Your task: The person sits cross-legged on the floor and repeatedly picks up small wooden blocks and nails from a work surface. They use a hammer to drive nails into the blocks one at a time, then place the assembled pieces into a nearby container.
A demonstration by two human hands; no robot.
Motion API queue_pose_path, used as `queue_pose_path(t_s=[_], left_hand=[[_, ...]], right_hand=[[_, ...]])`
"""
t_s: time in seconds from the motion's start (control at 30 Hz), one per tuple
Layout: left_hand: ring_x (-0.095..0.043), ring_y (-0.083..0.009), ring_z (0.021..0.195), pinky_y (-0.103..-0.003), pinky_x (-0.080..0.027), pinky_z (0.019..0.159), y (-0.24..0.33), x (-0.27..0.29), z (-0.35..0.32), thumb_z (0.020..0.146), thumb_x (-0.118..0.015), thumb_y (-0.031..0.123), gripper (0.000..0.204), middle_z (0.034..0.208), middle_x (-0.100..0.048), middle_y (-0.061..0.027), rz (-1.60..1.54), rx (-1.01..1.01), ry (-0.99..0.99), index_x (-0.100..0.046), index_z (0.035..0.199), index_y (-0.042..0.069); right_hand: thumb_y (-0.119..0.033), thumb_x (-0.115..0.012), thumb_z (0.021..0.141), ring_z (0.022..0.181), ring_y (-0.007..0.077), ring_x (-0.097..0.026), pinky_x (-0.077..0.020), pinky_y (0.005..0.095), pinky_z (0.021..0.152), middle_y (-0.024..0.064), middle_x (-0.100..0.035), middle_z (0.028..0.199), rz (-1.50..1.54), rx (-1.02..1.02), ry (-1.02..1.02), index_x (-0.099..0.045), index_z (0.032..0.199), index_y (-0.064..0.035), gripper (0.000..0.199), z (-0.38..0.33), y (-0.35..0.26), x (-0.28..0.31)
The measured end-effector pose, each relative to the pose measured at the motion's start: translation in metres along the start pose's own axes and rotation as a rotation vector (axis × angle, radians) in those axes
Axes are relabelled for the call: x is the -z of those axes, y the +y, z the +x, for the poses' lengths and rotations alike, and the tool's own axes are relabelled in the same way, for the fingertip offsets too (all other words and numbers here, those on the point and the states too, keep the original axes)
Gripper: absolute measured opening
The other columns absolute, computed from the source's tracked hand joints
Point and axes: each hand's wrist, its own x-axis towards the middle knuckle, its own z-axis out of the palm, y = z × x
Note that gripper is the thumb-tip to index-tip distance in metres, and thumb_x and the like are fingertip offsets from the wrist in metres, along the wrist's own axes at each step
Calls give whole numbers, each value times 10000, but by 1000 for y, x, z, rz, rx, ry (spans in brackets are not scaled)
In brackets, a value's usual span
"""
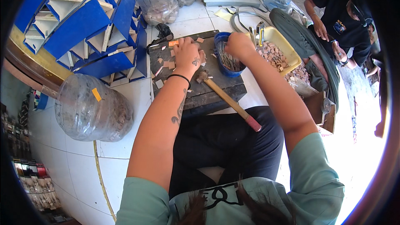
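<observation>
My left hand (188, 56) rests on a dark work block (212, 89), fingers curled down among small tan chips (168, 64); whatever lies under the fingertips is hidden. An orange piece (173, 43) lies beside its fingers. My right hand (240, 46) is closed above the right rim of a blue cup (229, 73) full of thin metal rods (230, 61); I cannot make out what its fingers hold. Between my forearms lies a hammer (227, 99), its head on the block and its red-tipped wooden handle reaching over my thigh.
Right of the cup stands a yellow tub (291, 54) of small tan pieces, with a cutter (261, 33) at its edge. A wooden box (318, 108) is nearer. Clear plastic containers (93, 108) and blue racks (83, 25) stand left. Another person (346, 29) sits at right.
</observation>
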Motion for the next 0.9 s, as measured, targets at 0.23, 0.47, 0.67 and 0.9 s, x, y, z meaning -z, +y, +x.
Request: queue_pose_path(t_s=[0.23, 0.47, 0.67, 0.9], left_hand=[[-620, -251, 833, -420, -401, 889, 5, 17, -8, 794, -744, 224, 156, 759, -651, -51, -326, 74, 9, -675, 832, 90], [-606, -234, 795, -396, -395, 855, 27, 43, -93, 829, -722, 225, 152, 757, -650, -31, -667, 242, 204, -653, 822, 90], [-586, -225, 838, -386, -378, 893, 39, 65, -140, 808, -728, 156, 106, 802, -648, -6, -497, 133, 249, -642, 845, 106], [-587, -223, 845, -402, -367, 926, 39, 64, -141, 771, -725, 102, 116, 795, -643, 0, -518, -27, 216, -625, 828, 120]], right_hand=[[-197, -661, 803, 870, 336, -703, -556, 417, 823, 215, -707, 905, -82, 123, -42, -735, 857, 0, 218, -12, 1, -8], [-108, -575, 871, 1015, 301, -692, -558, 396, 862, 180, -705, 1081, -121, 26, -92, -736, 995, -33, 217, -6, -28, -17], [-212, -709, 806, 965, 259, -698, -564, 385, 819, 183, -708, 1036, 13, -57, -181, -726, 956, -15, 249, 2, -5, 6], [-97, -706, 808, 675, 117, -637, -513, 236, 618, 34, -660, 762, 961, -62, -202, -642, 788, -42, 86, -23, 26, 11]])
